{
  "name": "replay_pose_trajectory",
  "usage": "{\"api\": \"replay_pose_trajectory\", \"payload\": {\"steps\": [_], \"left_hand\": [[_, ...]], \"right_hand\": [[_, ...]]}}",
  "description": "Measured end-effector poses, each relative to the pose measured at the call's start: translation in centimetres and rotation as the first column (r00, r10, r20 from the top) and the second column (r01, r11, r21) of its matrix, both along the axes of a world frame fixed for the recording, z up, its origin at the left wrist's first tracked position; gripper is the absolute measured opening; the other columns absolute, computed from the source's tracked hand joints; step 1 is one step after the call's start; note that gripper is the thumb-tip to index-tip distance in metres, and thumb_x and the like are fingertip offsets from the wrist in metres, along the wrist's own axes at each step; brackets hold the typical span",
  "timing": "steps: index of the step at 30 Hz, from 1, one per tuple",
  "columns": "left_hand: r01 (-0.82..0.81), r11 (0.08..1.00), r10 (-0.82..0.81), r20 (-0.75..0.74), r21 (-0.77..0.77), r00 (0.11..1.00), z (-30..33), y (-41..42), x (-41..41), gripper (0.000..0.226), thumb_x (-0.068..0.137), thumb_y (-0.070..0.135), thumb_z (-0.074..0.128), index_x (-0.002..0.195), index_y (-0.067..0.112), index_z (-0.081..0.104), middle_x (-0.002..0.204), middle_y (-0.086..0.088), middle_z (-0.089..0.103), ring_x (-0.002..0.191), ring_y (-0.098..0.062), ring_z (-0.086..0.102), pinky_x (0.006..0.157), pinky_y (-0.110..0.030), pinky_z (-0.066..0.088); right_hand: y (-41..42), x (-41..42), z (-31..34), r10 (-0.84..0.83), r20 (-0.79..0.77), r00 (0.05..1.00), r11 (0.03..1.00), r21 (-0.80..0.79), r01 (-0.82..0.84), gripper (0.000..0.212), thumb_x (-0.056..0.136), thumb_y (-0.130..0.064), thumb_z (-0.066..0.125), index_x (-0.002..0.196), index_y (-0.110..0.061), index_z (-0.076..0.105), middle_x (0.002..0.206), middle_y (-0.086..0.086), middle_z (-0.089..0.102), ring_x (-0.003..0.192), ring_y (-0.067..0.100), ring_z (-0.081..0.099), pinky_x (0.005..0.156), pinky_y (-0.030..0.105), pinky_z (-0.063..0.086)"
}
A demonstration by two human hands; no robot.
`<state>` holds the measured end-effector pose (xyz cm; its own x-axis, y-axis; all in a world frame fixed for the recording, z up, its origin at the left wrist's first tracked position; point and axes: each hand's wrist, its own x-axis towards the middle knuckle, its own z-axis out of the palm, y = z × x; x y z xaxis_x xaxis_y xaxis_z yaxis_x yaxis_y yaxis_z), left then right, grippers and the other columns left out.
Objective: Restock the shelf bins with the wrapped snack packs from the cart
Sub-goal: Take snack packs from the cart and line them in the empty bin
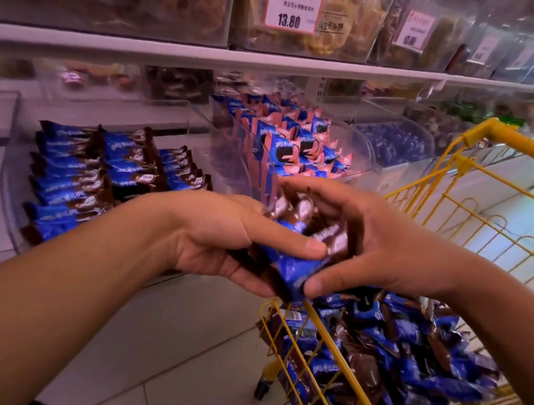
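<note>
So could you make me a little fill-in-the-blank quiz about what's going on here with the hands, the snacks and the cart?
1. Both the left hand and the right hand hold a bundle of ____-and-brown snack packs.
2. The wire cart full of loose packs is painted ____.
3. The price tag on the upper shelf reads ____.
4. The clear bin at the left holds packs lying in neat ____.

Missing words: blue; yellow; 13.80; rows

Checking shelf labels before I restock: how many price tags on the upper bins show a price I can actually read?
1. The red-bordered price tag on the upper bin left of centre reads 13.80. Another tag to its right is blurred, and fainter ones farther right cannot be read.
</note>
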<state>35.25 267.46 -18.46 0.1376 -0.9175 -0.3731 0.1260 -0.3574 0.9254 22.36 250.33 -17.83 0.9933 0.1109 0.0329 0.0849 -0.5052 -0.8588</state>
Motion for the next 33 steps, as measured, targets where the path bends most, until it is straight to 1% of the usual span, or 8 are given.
{"api": "replay_pose_trajectory", "payload": {"steps": [7,10,12,14,17,23,27,33], "left_hand": [[0.014,0.999,-0.017,0.044,0.051,0.999,0.9,2.4,-0.4,0.050,0.065,0.057,0.076,0.098,0.020,0.073,0.086,-0.004,0.076,0.071,-0.016,0.073,0.057,-0.027,0.057],[-0.279,0.960,0.279,0.083,-0.019,0.957,2.4,5.0,2.7,0.069,0.073,0.079,0.056,0.100,0.017,0.070,0.093,-0.009,0.075,0.076,-0.021,0.073,0.059,-0.034,0.058],[-0.667,0.706,0.706,0.175,-0.236,0.686,2.9,7.2,5.8,0.055,0.086,0.069,0.052,0.093,0.016,0.065,0.088,-0.010,0.073,0.078,-0.025,0.072,0.064,-0.040,0.061],[-0.781,0.390,0.907,0.350,-0.488,0.234,2.6,9.0,8.5,0.036,0.091,0.053,0.054,0.081,0.019,0.062,0.084,-0.009,0.071,0.088,-0.030,0.069,0.081,-0.045,0.058],[-0.651,0.539,0.668,0.742,-0.535,-0.057,1.1,10.7,10.1,0.025,0.088,0.035,0.062,0.067,0.024,0.057,0.068,0.007,0.062,0.084,-0.025,0.064,0.074,-0.030,0.046],[-0.578,0.745,0.416,0.909,-0.333,0.013,0.0,11.6,10.9,0.011,0.086,0.044,0.066,0.084,0.034,0.063,0.092,0.005,0.069,0.085,-0.016,0.062,0.074,-0.031,0.052],[-0.462,0.885,0.016,0.990,0.051,0.139,-0.7,11.6,10.6,0.049,0.088,0.061,0.055,0.133,0.040,0.053,0.119,0.006,0.063,0.098,-0.016,0.058,0.088,-0.039,0.051],[-0.470,0.845,-0.196,0.966,0.255,0.171,-0.6,10.4,9.7,0.049,0.096,0.060,0.040,0.138,0.036,0.050,0.131,0.001,0.058,0.111,-0.022,0.055,0.097,-0.044,0.048]], "right_hand": [[2.2,0.8,-0.3,0.073,-0.023,0.997,0.988,0.140,-0.069,0.065,0.059,-0.006,0.090,0.118,-0.012,0.063,0.111,0.012,0.071,0.100,0.025,0.070,0.086,0.033,0.057],[3.4,2.6,-0.6,-0.032,0.011,0.999,0.950,0.310,0.027,0.059,0.055,-0.012,0.089,0.110,-0.015,0.067,0.106,0.022,0.072,0.094,0.034,0.069,0.085,0.054,0.056],[4.4,4.7,0.2,-0.136,0.028,0.990,0.938,0.327,0.120,0.066,0.053,-0.017,0.093,0.112,-0.013,0.065,0.108,0.025,0.071,0.099,0.046,0.067,0.088,0.071,0.045],[5.4,7.6,1.3,-0.169,0.043,0.985,0.953,0.262,0.152,0.074,0.050,-0.016,0.097,0.116,-0.018,0.063,0.100,0.008,0.076,0.090,0.028,0.073,0.072,0.047,0.061],[7.7,12.4,1.9,-0.126,0.051,0.991,0.992,0.027,0.124,0.067,0.058,-0.010,0.094,0.116,-0.018,0.063,0.093,-0.001,0.077,0.078,0.007,0.072,0.061,0.019,0.056],[9.7,18.1,-1.3,-0.044,-0.140,0.989,0.991,-0.131,0.025,0.061,0.059,-0.014,0.095,0.112,-0.014,0.065,0.101,0.004,0.075,0.095,0.019,0.072,0.081,0.033,0.060],[10.3,19.3,-2.9,0.029,-0.042,0.999,0.967,-0.254,-0.039,0.065,0.066,-0.021,0.092,0.122,-0.020,0.058,0.116,-0.001,0.063,0.104,0.010,0.062,0.090,0.027,0.050],[8.9,19.2,-1.5,0.136,-0.191,0.972,0.631,-0.740,-0.234,0.118,0.078,-0.061,0.070,0.158,-0.020,-0.006,0.166,0.001,0.000,0.151,0.021,0.002,0.122,0.036,0.005]]}}
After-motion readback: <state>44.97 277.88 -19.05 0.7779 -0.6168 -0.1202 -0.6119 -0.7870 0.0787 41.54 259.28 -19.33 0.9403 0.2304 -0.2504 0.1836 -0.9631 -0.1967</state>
